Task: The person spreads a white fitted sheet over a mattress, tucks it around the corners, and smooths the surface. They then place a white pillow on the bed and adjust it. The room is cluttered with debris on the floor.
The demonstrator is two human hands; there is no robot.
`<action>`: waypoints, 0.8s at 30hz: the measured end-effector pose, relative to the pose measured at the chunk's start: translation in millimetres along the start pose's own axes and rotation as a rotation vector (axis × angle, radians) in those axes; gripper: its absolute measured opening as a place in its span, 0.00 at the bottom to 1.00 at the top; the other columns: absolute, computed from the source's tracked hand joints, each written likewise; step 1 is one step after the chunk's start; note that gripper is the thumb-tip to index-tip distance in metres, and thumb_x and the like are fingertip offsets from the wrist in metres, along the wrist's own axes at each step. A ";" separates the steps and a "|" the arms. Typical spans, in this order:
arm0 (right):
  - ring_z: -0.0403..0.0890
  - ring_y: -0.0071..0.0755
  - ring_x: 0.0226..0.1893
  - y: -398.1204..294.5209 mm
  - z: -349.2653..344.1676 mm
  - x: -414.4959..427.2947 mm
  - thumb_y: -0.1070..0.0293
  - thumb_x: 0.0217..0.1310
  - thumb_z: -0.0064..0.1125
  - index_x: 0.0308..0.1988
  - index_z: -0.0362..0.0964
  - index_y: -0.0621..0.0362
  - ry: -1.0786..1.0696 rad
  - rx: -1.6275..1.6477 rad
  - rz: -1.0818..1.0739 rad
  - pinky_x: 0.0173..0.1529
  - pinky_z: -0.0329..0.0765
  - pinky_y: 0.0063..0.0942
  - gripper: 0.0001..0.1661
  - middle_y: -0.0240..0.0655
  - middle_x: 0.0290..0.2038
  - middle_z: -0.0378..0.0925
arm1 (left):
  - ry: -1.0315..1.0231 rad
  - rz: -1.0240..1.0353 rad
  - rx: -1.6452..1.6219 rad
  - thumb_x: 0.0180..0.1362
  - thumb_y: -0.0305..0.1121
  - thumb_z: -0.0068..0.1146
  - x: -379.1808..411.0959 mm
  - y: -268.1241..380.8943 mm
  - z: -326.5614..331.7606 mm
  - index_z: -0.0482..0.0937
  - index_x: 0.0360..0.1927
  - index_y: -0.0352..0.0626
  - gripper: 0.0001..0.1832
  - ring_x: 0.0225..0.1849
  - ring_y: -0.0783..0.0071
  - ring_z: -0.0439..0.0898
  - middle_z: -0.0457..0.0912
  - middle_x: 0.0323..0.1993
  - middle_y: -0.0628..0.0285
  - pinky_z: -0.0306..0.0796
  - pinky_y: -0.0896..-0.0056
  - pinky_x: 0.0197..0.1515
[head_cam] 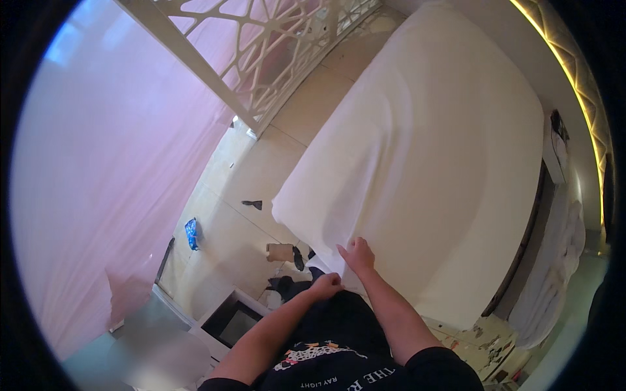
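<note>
A white sheet (440,161) covers a large bed or mattress in front of me, with soft creases running from its middle down to the near left corner. My left hand (326,287) is closed on the near edge of the sheet, close to my body. Slightly higher and to the right, my right hand (360,256) grips a raised fold of the same sheet between thumb and fingers. The corner below the fold hangs loose beside my leg. What lies beneath the cloth there is hidden.
Left stand a pink curtain (122,185) and a white lattice partition (274,44). On the tiled floor lie a blue wrapper (192,233), a black scrap (252,205) and a brown cardboard piece (280,252). An open-topped box (203,332) stands near my left arm; bunched white fabric (550,278) lies right.
</note>
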State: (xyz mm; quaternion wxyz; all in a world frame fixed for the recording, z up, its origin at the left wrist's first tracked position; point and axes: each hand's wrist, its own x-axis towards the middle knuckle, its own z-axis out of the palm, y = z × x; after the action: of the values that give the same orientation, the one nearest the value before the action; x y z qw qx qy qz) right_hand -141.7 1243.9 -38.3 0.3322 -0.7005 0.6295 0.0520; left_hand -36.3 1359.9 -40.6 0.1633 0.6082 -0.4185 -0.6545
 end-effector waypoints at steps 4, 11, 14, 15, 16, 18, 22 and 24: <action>0.73 0.47 0.31 36.0 44.0 59.1 0.59 0.46 0.50 0.28 0.66 0.58 -0.202 -0.096 0.083 0.35 0.70 0.39 0.13 0.44 0.30 0.72 | 0.098 0.197 0.162 0.45 0.36 0.53 21.4 7.9 -17.8 0.71 0.25 0.38 0.10 0.27 0.57 0.74 0.74 0.22 0.52 0.66 0.63 0.31; 0.69 0.46 0.39 -4.0 11.1 59.2 0.58 0.40 0.59 0.35 0.63 0.60 0.197 0.060 0.160 0.41 0.68 0.38 0.23 0.44 0.35 0.68 | 0.732 -0.357 -0.163 0.43 0.38 0.56 52.2 -55.3 -134.5 0.73 0.24 0.39 0.12 0.27 0.66 0.75 0.76 0.22 0.58 0.68 0.67 0.32; 0.67 0.45 0.41 -15.3 13.8 56.2 0.59 0.38 0.62 0.37 0.60 0.61 0.333 0.023 0.177 0.43 0.66 0.36 0.28 0.43 0.38 0.65 | 0.871 -0.474 -0.207 0.44 0.40 0.56 77.1 -93.7 -179.0 0.74 0.26 0.38 0.14 0.29 0.66 0.76 0.77 0.25 0.58 0.68 0.69 0.35; 0.67 0.44 0.40 -13.5 14.9 55.2 0.59 0.38 0.62 0.36 0.61 0.61 0.326 0.015 0.206 0.42 0.66 0.37 0.26 0.43 0.36 0.66 | 0.805 -0.544 -0.309 0.46 0.43 0.55 88.4 -96.1 -193.4 0.74 0.24 0.39 0.15 0.25 0.68 0.75 0.76 0.22 0.60 0.68 0.68 0.30; 0.68 0.44 0.39 -11.6 16.6 56.0 0.60 0.39 0.61 0.35 0.61 0.61 0.329 0.007 0.238 0.42 0.66 0.37 0.24 0.43 0.35 0.66 | 0.758 -0.598 -0.535 0.49 0.45 0.52 97.7 -88.2 -202.2 0.72 0.21 0.41 0.16 0.20 0.72 0.70 0.71 0.18 0.64 0.65 0.70 0.25; 0.68 0.44 0.38 -7.1 21.0 55.9 0.63 0.40 0.60 0.32 0.63 0.61 0.296 0.076 0.331 0.42 0.66 0.37 0.20 0.43 0.33 0.67 | 0.729 -0.755 -0.995 0.49 0.46 0.52 113.6 -74.2 -210.1 0.71 0.17 0.40 0.18 0.18 0.72 0.68 0.69 0.16 0.65 0.60 0.70 0.17; 0.68 0.44 0.36 11.2 39.7 54.9 0.69 0.43 0.56 0.27 0.64 0.61 0.290 0.130 0.391 0.41 0.65 0.37 0.11 0.42 0.29 0.69 | 0.706 -0.851 -0.927 0.52 0.40 0.49 139.5 -91.2 -216.2 0.70 0.17 0.40 0.15 0.15 0.71 0.67 0.69 0.16 0.63 0.60 0.70 0.15; 0.69 0.44 0.33 16.1 48.5 51.9 0.70 0.44 0.54 0.25 0.65 0.61 0.344 0.040 0.365 0.39 0.66 0.36 0.07 0.42 0.27 0.69 | 0.547 -0.826 -0.829 0.49 0.34 0.50 136.4 -114.2 -224.7 0.71 0.19 0.39 0.10 0.18 0.69 0.70 0.71 0.16 0.61 0.62 0.70 0.18</action>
State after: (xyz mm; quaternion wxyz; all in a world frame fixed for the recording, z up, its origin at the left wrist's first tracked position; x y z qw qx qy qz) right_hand -129.2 1225.9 -107.7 0.2189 -0.5673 0.7936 -0.0215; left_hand 178.8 1250.9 -195.5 0.2202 0.7504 0.1943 -0.5921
